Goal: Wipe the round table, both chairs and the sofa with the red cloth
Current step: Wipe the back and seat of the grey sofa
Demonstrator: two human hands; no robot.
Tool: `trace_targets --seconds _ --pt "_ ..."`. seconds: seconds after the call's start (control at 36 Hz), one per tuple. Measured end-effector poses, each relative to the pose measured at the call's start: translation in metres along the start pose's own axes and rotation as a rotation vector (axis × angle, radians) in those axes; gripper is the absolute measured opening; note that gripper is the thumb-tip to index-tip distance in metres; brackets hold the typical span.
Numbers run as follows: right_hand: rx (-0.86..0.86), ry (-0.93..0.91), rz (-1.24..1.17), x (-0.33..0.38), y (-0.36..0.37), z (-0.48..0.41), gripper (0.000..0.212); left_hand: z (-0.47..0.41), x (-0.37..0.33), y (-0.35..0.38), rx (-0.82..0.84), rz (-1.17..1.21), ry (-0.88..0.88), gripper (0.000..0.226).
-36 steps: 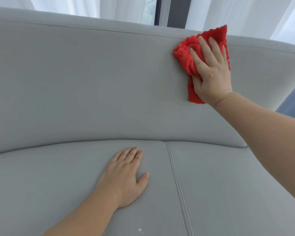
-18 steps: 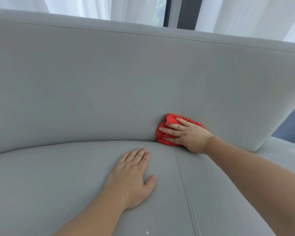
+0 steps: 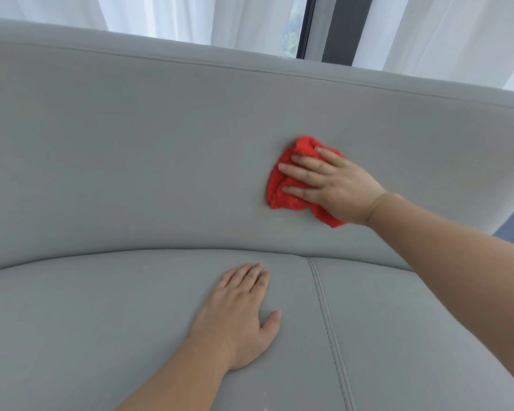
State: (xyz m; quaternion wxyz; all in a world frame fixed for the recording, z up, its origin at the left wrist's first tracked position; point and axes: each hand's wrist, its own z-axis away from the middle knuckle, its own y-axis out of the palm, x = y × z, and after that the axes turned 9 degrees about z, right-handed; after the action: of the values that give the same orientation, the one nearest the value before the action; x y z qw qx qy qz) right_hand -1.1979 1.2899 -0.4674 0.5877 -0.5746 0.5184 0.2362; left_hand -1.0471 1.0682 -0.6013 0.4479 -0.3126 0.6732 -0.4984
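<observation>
The right hand [image 3: 336,186] presses a crumpled red cloth [image 3: 285,188] flat against the backrest of a grey sofa [image 3: 116,149], about halfway up, with its fingers spread and straight over the fabric. The left hand [image 3: 241,312] rests palm down on the seat cushion [image 3: 72,321], fingers together, just left of a stitched seam [image 3: 328,324] running down the seat. Behind the sofa hang white sheer curtains [image 3: 175,16] and a dark window frame [image 3: 339,28].

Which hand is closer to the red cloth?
Right. The right hand presses flat on the red cloth against the sofa backrest; the left hand rests on the seat below, apart from it.
</observation>
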Motion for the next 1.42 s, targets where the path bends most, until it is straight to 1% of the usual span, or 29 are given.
trace_targets --seconds 0.06,0.11,0.17,0.25,0.39,0.5,0.61,0.72,0.75,0.83,0.86,0.97,1.11,1.19,1.33,1.42 --pt "-0.1 0.082 0.027 -0.019 -0.006 -0.012 0.04 0.0 0.001 -0.001 -0.001 0.008 -0.005 0.082" --pt "-0.167 0.182 0.027 -0.036 -0.015 -0.026 0.039 0.0 0.001 -0.001 -0.002 0.007 -0.006 0.081" --pt "-0.168 0.279 -0.014 -0.049 -0.025 -0.038 0.041 0.0 0.0 0.0 0.0 0.011 -0.009 0.082" --pt "-0.093 0.362 -0.125 -0.06 -0.038 -0.048 0.048 0.0 0.0 0.0 0.015 0.019 -0.015 0.083" --pt "0.007 0.395 -0.245 -0.057 -0.048 -0.051 0.054 -0.003 0.0 -0.003 0.049 0.028 -0.027 0.076" --pt "0.073 0.41 -0.307 -0.057 -0.054 -0.052 0.059 0.0 -0.003 -0.017 0.097 0.106 -0.074 0.07" --pt "0.093 0.426 -0.331 -0.055 -0.061 -0.055 0.056 0.015 0.003 -0.036 0.045 0.121 -0.082 0.067" --pt "0.116 0.431 -0.337 -0.055 -0.065 -0.055 0.055 0.049 0.033 -0.054 0.038 0.069 -0.097 0.065" --pt "0.117 0.433 -0.335 -0.055 -0.065 -0.055 0.053 0.06 0.044 -0.058 0.047 0.045 -0.108 0.067" --pt "0.123 0.443 -0.329 -0.055 -0.067 -0.055 0.053 0.093 0.078 -0.07 0.061 -0.022 -0.145 0.091" --pt "0.129 0.444 -0.327 -0.054 -0.068 -0.055 0.055 0.104 0.09 -0.073 0.065 -0.037 -0.167 0.095" --pt "0.13 0.438 -0.31 -0.053 -0.071 -0.057 0.058 0.128 0.12 -0.075 0.049 -0.049 -0.225 0.095" --pt "0.064 0.468 -0.278 -0.046 -0.063 -0.057 0.058 0.128 0.124 -0.066 -0.032 -0.037 -0.202 0.088" --pt "0.025 0.512 -0.29 -0.035 -0.057 -0.056 0.062 0.13 0.127 -0.06 -0.041 -0.039 -0.185 0.084" --pt "-0.124 0.603 -0.239 -0.019 -0.041 -0.057 0.053 0.131 0.13 -0.058 -0.05 -0.056 -0.192 0.061" --pt "-0.203 0.638 -0.232 -0.015 -0.034 -0.059 0.051 0.132 0.133 -0.055 -0.061 -0.08 -0.184 0.058"
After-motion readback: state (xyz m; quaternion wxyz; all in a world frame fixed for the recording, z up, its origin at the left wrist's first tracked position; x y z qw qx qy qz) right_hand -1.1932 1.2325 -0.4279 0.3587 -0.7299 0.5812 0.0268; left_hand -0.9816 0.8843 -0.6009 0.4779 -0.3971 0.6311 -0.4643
